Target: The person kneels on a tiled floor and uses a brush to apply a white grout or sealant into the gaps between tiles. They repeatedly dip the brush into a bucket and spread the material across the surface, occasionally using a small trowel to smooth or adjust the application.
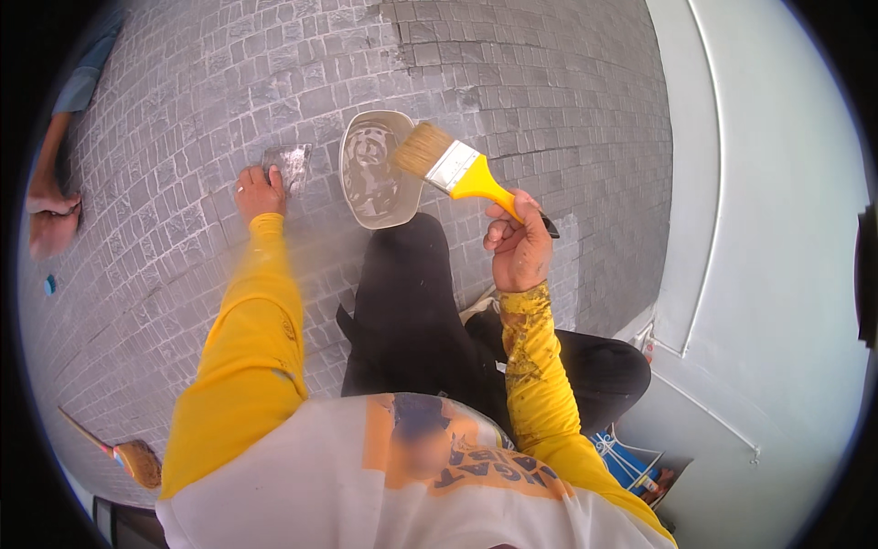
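Note:
My right hand [518,240] grips the yellow handle of a wide paintbrush [479,179], its pale bristles over the right rim of an oblong translucent plastic tub [355,203]. The tub sits on grey cobble-patterned paving [229,91] and has wet, milky residue inside. To its left, my left hand [261,192] is down on the paving with curled fingers at the near left edge of a flat, shiny square plate [294,163]; whether it grips the plate is unclear. Both forearms wear yellow sleeves, the right one smeared dark.
Another person's bare feet [52,215] are at the far left, near a small blue round object [50,284]. A long-handled brush [137,462] lies at lower left. A pale wall [750,274] with thin conduit runs along the right, with blue items [611,457] at its foot.

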The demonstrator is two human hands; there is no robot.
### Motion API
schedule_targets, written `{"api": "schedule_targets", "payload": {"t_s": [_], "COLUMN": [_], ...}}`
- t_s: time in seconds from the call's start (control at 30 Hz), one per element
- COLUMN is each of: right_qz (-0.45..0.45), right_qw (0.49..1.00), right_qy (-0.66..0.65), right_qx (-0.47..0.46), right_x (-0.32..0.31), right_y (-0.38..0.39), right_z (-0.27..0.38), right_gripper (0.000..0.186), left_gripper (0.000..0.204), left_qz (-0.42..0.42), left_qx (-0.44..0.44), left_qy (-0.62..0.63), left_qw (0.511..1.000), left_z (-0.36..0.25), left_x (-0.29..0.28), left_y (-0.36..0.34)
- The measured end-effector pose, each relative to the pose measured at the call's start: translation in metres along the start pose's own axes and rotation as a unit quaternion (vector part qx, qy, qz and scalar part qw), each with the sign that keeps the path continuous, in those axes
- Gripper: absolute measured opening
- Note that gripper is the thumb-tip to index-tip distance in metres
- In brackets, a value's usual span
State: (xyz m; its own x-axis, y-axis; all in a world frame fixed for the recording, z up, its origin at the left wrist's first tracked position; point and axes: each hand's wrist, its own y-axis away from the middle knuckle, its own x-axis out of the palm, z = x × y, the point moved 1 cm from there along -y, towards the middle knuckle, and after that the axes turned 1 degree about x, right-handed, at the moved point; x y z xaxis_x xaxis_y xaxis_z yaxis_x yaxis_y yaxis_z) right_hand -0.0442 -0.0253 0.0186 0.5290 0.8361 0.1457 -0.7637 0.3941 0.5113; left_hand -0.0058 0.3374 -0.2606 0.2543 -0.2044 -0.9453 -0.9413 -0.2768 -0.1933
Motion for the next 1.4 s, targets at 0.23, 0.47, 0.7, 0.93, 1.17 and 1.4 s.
{"api": "schedule_targets", "payload": {"t_s": [0.23,0.47,0.7,0.93,1.17,1.4], "right_qz": [-0.061,-0.246,-0.136,-0.067,-0.173,-0.070], "right_qw": [0.982,0.950,0.929,0.904,0.933,0.858], "right_qy": [0.157,0.189,0.337,0.368,0.316,0.479], "right_qx": [-0.081,0.026,-0.072,-0.206,-0.015,-0.173], "right_x": [-0.031,-0.151,-0.033,0.120,-0.053,-0.022], "right_y": [-0.137,-0.061,-0.185,-0.321,-0.176,-0.210], "right_z": [-0.002,-0.080,-0.044,0.000,-0.031,-0.021], "right_gripper": [0.034,0.040,0.022,0.026,0.029,0.026], "left_gripper": [0.037,0.041,0.040,0.038,0.037,0.039], "left_qz": [0.012,0.040,0.050,0.048,0.041,0.014], "left_qx": [-0.008,-0.028,-0.026,-0.028,-0.024,0.001], "left_qy": [-0.006,-0.007,-0.012,-0.007,0.000,-0.006], "left_qw": [1.000,0.999,0.998,0.998,0.999,1.000], "left_z": [-0.002,-0.003,0.000,-0.002,-0.004,-0.001], "left_x": [0.001,0.001,0.004,0.004,0.000,0.001], "left_y": [-0.001,-0.001,-0.001,-0.001,-0.003,-0.003]}}
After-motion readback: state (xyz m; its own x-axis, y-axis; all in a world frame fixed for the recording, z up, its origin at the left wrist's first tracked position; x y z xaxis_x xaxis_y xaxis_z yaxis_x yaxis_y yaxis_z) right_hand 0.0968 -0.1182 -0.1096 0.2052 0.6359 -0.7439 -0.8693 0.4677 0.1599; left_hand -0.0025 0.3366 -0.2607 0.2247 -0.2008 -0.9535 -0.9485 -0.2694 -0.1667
